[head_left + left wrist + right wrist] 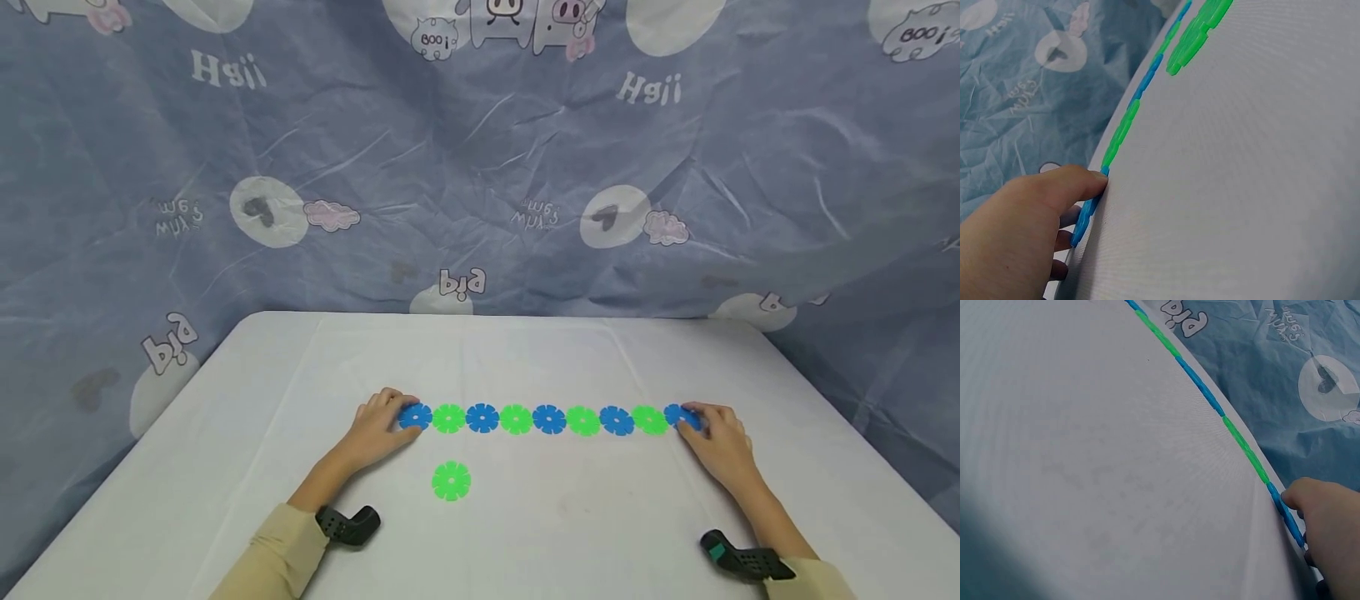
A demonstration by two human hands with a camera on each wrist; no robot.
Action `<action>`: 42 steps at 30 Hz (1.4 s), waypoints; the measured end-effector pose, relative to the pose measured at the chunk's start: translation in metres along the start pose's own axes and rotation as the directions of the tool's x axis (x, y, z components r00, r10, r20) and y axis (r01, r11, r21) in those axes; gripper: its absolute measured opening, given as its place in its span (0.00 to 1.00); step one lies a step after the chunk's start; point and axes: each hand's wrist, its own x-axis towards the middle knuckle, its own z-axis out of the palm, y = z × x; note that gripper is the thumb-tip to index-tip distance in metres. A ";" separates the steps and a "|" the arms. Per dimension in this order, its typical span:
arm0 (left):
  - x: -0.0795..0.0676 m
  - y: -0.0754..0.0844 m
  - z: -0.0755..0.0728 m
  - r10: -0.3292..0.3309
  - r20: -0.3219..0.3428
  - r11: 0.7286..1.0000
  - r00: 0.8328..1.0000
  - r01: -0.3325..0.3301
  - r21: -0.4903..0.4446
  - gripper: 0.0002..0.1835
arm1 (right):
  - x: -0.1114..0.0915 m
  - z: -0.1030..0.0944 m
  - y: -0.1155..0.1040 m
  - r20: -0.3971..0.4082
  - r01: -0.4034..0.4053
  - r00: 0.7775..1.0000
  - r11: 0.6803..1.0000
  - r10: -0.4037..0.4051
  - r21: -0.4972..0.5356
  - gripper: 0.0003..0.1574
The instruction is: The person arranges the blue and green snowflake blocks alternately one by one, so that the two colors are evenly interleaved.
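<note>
A straight row of flower-shaped snap discs, alternating blue and green, runs across the white table in the head view. My left hand (pixel 375 432) pinches the blue disc (pixel 411 409) at the row's left end, thumb on the near edge and fingers on the far side. At the other end, my right hand (pixel 723 446) grips another blue disc (pixel 676 412) the same way. Between them lie several discs edge to edge, among them a green disc (pixel 516 411) near the middle. The left wrist view shows my thumb (pixel 1088 181) against the blue rim.
One loose green disc (pixel 442 482) lies apart, nearer to me than the row's left part. The white table (pixel 570 525) ends at a blue printed cloth (pixel 450 150) hanging behind it. Each wrist wears a black device, such as the left one (pixel 348 527).
</note>
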 end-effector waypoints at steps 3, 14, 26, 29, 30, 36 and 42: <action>0.001 0.000 0.000 -0.010 0.009 1.000 1.000 0.009 0.005 0.26 | 0.000 0.000 -0.001 -0.013 -0.004 1.000 1.000 0.004 0.005 0.26; 0.002 0.000 0.001 -0.013 0.018 1.000 1.000 0.013 0.007 0.26 | 0.005 -0.004 -0.032 -0.128 0.097 0.988 0.995 -0.091 0.038 0.19; 0.001 0.003 -0.002 -0.019 0.034 1.000 0.999 0.019 0.002 0.25 | -0.014 0.004 -0.114 -0.017 0.320 0.947 0.938 -0.320 0.131 0.13; 0.002 0.003 -0.003 -0.018 0.034 1.000 0.999 0.017 0.013 0.25 | -0.021 0.005 -0.134 -0.001 0.354 0.934 0.924 -0.358 0.147 0.14; 0.002 0.003 -0.003 -0.018 0.033 1.000 0.999 0.018 0.014 0.25 | -0.023 0.005 -0.140 0.007 0.361 0.930 0.919 -0.367 0.157 0.14; 0.003 0.003 -0.002 -0.022 0.035 1.000 0.999 0.022 0.006 0.25 | -0.036 0.007 -0.174 0.082 0.374 0.914 0.903 -0.397 0.211 0.13; 0.003 0.002 -0.001 -0.028 0.032 1.000 0.999 0.028 0.005 0.25 | -0.045 0.023 -0.205 0.117 0.503 0.835 0.832 -0.537 0.234 0.14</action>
